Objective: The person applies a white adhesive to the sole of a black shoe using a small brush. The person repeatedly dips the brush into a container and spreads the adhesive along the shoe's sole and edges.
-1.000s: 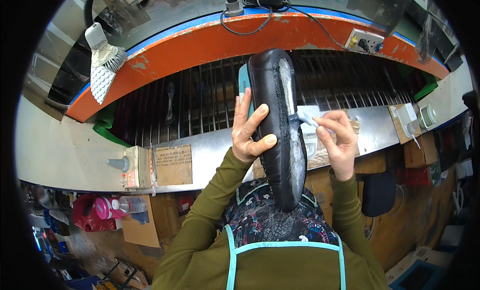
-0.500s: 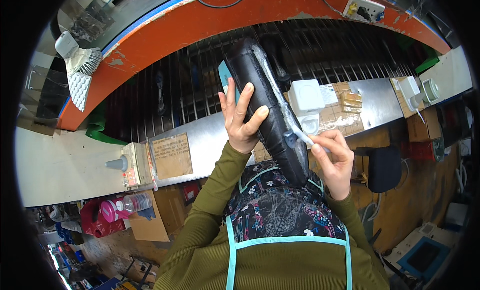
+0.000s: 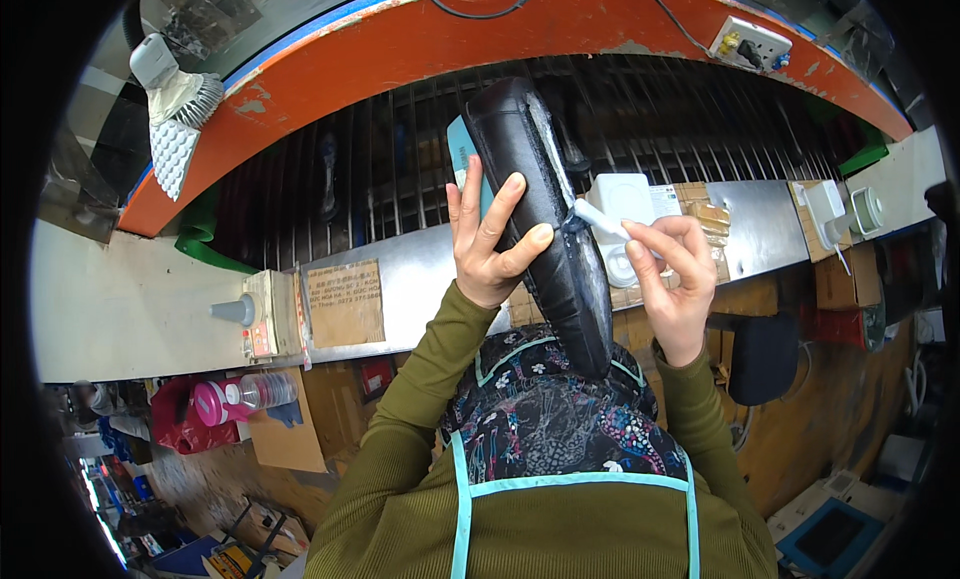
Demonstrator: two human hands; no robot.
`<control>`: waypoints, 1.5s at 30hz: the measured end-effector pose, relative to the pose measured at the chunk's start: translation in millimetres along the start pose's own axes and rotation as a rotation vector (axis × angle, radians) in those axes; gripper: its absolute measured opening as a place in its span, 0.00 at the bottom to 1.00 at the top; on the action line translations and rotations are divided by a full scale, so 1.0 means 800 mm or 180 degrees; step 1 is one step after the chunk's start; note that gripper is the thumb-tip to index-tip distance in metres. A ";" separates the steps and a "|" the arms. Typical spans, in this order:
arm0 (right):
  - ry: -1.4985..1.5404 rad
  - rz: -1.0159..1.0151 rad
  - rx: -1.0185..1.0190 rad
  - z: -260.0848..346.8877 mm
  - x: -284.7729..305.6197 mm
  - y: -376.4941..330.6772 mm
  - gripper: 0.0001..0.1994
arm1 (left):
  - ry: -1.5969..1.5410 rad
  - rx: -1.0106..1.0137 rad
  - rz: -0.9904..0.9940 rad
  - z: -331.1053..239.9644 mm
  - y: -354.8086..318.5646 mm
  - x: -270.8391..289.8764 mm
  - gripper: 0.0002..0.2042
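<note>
I see a gluing or coating step in hand, as I judge it. Left hand [image 3: 490, 244] is wrapped tight around a black shoe upper [image 3: 545, 219], fingers over the outer side, thumb behind, holding it raised and tilted, toe end up toward the orange rail [image 3: 480, 39], heel end down over the apron [image 3: 560, 439]. Right hand [image 3: 675, 274] is pinched narrow on a small white brush [image 3: 600, 219]; its tip touches the shoe's pale bottom edge about midway along.

Next move, my guess: draw the brush along that edge strip, keep the shoe steady, turn it a little to reach the rest. Needs light pressure and a firm left grip.

Materials: the shoe is smooth black leather or leatherlike, slightly glossy, long and narrow, with a teal lining showing at the top. The bottom edge looks grey-white and rough. Brush handle is plain white, thin; bristles too small to tell. Behind is a dark metal grille [image 3: 400, 169], with a dull steel shelf [image 3: 400, 289] below it carrying a white pot [image 3: 620, 204] just beside the brush. Cardboard tag [image 3: 345, 304] sits on the shelf front. Olive ribbed sleeves, floral apron with teal trim.
</note>
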State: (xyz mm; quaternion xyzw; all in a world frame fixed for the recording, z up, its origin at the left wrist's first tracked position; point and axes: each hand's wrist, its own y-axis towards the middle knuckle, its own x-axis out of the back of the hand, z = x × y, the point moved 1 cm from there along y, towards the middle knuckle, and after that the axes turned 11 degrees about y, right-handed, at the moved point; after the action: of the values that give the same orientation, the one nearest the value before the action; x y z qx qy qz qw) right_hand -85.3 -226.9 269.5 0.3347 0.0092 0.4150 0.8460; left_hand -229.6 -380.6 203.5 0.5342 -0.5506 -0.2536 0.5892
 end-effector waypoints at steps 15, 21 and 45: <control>0.0693 0.0629 -0.0018 -0.022 0.013 0.012 0.09 | -0.0025 0.0091 -0.0082 0.012 0.014 -0.010 0.26; 0.0656 0.0674 -0.0133 -0.024 0.020 0.004 0.10 | -0.0039 0.0243 0.0002 0.017 0.013 -0.018 0.28; 0.1217 0.0512 -0.1383 -0.024 0.027 -0.016 0.09 | -0.0165 0.0870 0.0394 0.018 0.005 -0.037 0.36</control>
State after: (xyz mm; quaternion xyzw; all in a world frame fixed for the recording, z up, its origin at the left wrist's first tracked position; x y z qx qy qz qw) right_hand -67.9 -206.4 252.5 0.0613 0.0527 0.5284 0.8452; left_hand -252.1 -358.5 193.3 0.5677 -0.6269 -0.1533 0.5111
